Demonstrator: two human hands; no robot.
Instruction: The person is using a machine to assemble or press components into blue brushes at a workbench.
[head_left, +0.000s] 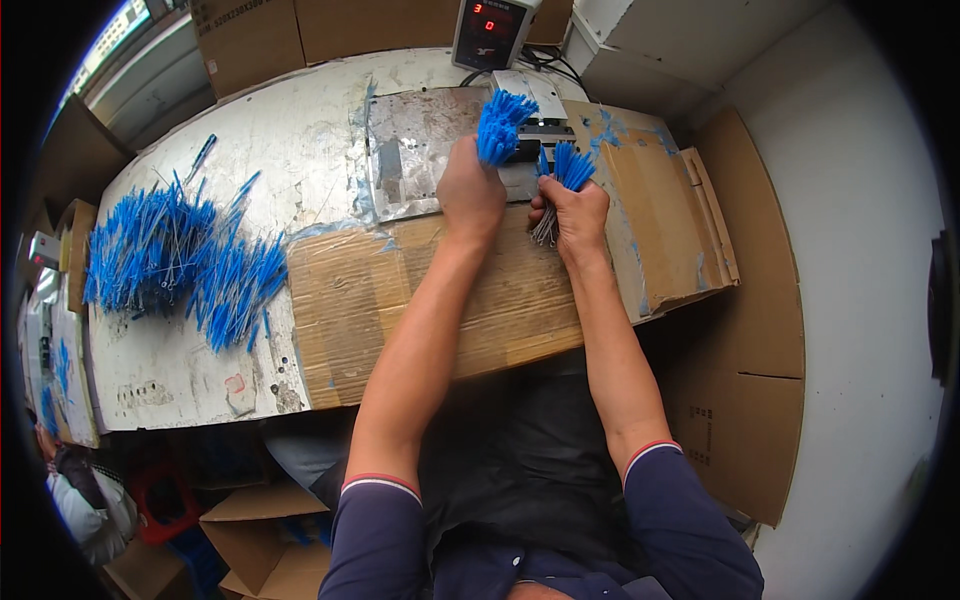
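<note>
My left hand (472,195) is closed round a thick bundle of blue-ended wires (505,125), their blue ends fanning out above the fist. Close beside it, my right hand (582,212) grips a smaller bunch of blue-ended wires (572,165). Bare metal wire ends with what look like small loops stick out below that grip. One blue piece stands a little apart near my right thumb. Both hands are above the metal plate (410,130) and the cardboard's far edge, near a small machine fixture (548,133) partly hidden behind the bundles.
A large heap of blue-ended wires (150,245) lies on the white table (290,120) at left. Flattened cardboard (440,310) covers the front edge. A box with a red digital display (490,32) stands at the back. Cardboard (760,250) and a white wall (860,250) border the right.
</note>
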